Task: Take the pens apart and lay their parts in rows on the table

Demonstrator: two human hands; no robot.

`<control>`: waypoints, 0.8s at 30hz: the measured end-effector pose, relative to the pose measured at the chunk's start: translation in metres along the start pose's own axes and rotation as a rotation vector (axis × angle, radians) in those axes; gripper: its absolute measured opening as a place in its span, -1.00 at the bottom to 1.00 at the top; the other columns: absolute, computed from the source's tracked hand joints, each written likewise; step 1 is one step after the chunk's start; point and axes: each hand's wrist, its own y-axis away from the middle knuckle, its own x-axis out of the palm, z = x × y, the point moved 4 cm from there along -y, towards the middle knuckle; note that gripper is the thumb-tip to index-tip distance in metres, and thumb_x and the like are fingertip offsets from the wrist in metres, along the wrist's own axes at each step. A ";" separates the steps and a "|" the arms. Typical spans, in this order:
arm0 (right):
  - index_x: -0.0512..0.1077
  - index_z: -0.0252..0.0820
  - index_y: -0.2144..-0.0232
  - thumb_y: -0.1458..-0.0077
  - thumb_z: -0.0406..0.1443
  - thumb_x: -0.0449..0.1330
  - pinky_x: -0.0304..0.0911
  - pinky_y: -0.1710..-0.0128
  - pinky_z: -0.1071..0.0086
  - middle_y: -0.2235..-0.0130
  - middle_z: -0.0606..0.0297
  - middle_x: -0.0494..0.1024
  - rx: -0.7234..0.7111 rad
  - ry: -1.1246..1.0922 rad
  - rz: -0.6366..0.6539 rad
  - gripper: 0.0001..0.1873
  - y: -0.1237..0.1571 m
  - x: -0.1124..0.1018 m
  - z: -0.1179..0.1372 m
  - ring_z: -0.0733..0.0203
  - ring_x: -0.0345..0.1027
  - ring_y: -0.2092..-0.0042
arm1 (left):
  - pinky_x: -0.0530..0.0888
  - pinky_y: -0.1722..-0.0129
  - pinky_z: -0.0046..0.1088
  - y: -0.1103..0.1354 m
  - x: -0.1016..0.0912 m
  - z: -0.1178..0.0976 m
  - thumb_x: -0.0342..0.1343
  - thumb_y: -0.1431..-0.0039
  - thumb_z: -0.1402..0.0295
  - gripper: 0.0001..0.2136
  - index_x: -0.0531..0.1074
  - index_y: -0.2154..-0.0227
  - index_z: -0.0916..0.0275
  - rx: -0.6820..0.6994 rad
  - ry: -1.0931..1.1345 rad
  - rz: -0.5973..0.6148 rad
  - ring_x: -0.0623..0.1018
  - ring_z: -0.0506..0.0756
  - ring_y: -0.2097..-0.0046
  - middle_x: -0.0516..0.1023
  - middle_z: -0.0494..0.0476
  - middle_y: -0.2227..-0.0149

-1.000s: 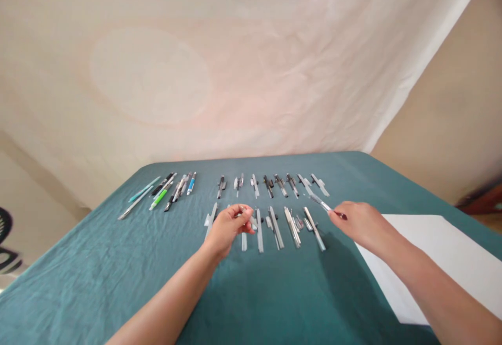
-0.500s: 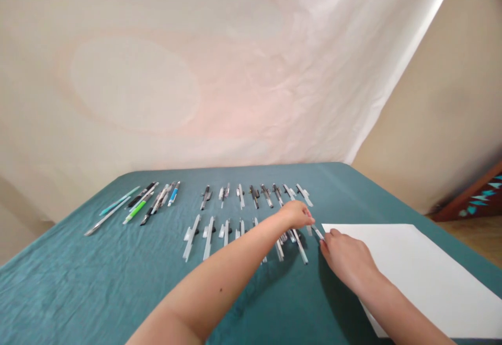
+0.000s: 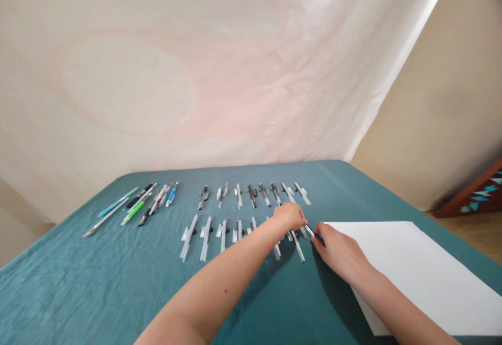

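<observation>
Pen (image 3: 309, 230), slim and with a darker part at the near end, is what we are holding between our two hands; it is lying on a slant just to the right of the near row, and we are not able to see whether it is touching the cloth below. Our left hand (image 3: 290, 216) is reaching across and pinching the far end, with its fingers closing together. Our right hand (image 3: 338, 248) is gripping the near end, its fingers curling closely and hiding part of it. We are judging the work to be in the middle: this step is not yet finished, because both hands are gripping the same piece, and we are not seeing whether parts are being joined or separated. Already, long and short pen pieces are lying side by side in small groups, eight in the far row (image 3: 239, 196) and several in the near row (image 3: 189, 238), which our left arm is partly covering. Well apart on the left, a looser bunch with a green pen (image 3: 135, 211) and a blue pen (image 3: 172, 194) is lying, seemingly whole and perhaps remaining to be handled. About containers, we are finding none in view; the pieces are resting directly on the green cloth (image 3: 98, 287). Under our right forearm, white paper (image 3: 419, 272) is lying flat, and behind everything, a pale backdrop (image 3: 235, 83) is rising.
</observation>
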 end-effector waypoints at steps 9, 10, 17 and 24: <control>0.26 -0.14 0.27 -0.15 -0.13 -0.05 -0.03 0.50 0.44 0.35 0.24 0.48 -0.005 -0.107 0.027 -0.77 -0.003 0.000 -0.001 0.17 0.39 0.37 | 0.39 0.26 -0.44 0.000 0.002 -0.004 0.13 0.07 0.24 -0.82 0.53 0.39 0.14 0.024 -0.073 0.002 0.50 0.15 0.17 0.55 0.14 0.23; 0.26 -0.13 0.26 -0.14 -0.13 -0.04 -0.03 0.50 0.44 0.36 0.25 0.48 -0.006 -0.118 0.025 -0.77 -0.002 -0.001 -0.002 0.18 0.38 0.38 | 0.39 0.24 -0.42 0.001 0.002 -0.005 0.13 0.07 0.24 -0.82 0.52 0.39 0.14 0.025 -0.086 -0.005 0.50 0.16 0.15 0.55 0.14 0.22; 0.29 -0.14 0.26 -0.13 -0.16 -0.03 -0.02 0.48 0.44 0.40 0.28 0.46 -0.021 -0.191 -0.001 -0.78 -0.002 0.003 -0.006 0.21 0.34 0.42 | 0.31 0.08 -0.16 0.009 -0.007 -0.004 0.07 -0.01 0.21 -0.76 0.48 0.27 0.13 0.078 -0.194 -0.075 0.44 0.24 0.07 0.51 0.22 0.15; 0.33 -0.18 0.18 -0.08 -0.21 0.02 0.04 0.40 0.43 0.31 0.22 0.44 -0.101 -0.247 -0.024 -0.73 -0.008 0.008 -0.010 0.19 0.32 0.33 | 0.30 0.07 -0.21 0.012 -0.006 0.000 0.16 0.11 0.31 -0.78 0.47 0.31 0.12 0.110 -0.239 -0.089 0.48 0.17 0.15 0.54 0.11 0.27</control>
